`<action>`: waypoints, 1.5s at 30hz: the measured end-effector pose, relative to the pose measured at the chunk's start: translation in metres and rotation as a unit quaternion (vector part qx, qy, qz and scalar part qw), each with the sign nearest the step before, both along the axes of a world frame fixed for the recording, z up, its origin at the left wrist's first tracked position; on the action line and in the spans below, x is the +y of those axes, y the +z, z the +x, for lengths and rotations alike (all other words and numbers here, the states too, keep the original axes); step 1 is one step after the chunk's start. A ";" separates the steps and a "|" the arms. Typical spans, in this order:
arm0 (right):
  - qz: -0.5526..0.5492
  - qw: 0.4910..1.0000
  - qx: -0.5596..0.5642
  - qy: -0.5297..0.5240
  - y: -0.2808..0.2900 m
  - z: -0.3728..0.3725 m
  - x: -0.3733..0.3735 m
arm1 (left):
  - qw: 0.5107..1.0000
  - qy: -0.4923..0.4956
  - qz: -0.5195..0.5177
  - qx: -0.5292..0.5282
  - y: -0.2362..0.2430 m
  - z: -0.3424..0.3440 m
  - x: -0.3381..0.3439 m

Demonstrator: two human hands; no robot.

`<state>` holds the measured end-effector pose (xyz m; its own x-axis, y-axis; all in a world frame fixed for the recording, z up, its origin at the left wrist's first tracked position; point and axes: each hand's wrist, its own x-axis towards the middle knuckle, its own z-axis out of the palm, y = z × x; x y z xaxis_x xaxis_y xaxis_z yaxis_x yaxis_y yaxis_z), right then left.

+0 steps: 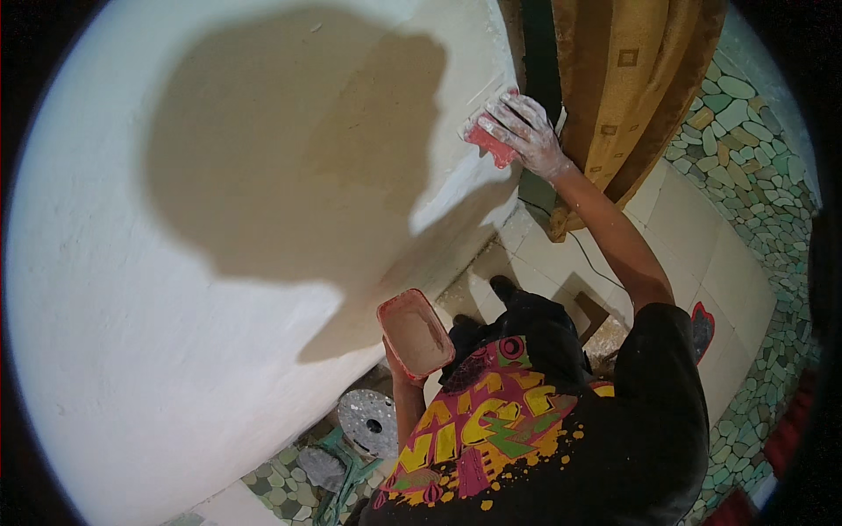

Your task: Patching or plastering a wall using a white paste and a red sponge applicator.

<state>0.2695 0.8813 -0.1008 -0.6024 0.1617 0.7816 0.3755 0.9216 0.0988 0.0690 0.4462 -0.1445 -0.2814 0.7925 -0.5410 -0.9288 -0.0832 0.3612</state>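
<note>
My right hand [524, 136], coated in white powder or paste, grips a pinkish-red pad [491, 147] against the right edge of the white wall [219, 377], beside a dark vertical strip. My left hand [403, 375], low in the middle, holds a red rectangular tub [415, 333] with pale beige paste in it; the hand is largely hidden under the tub. Shadows of my head and arm fall across the wall.
A golden-brown curtain [631, 79] hangs at the right. Below are white tiles [693, 237], pebble-patterned flooring [745, 140], a thin cable [596, 263], a wooden piece [595, 320], a round speckled object [360, 412] and greenish cloth or cord [351, 473] near the wall base.
</note>
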 end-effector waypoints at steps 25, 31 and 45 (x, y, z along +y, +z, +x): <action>-0.494 0.771 0.393 0.082 0.065 -0.029 -0.072 | 1.000 -0.018 -0.015 -0.004 0.009 -0.010 0.006; -0.415 0.837 0.333 0.130 0.054 -0.048 -0.114 | 0.998 -0.046 0.026 -0.032 0.010 -0.017 0.012; -0.088 0.986 0.141 0.025 -0.029 0.006 -0.041 | 0.998 -0.050 -0.009 -0.026 -0.035 0.000 0.027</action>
<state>0.2753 0.8400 -0.1301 -0.3766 0.2853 0.8813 0.3181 0.9334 -0.1662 0.0687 0.4730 -0.1795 -0.1719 0.8058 -0.5666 -0.9498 0.0170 0.3123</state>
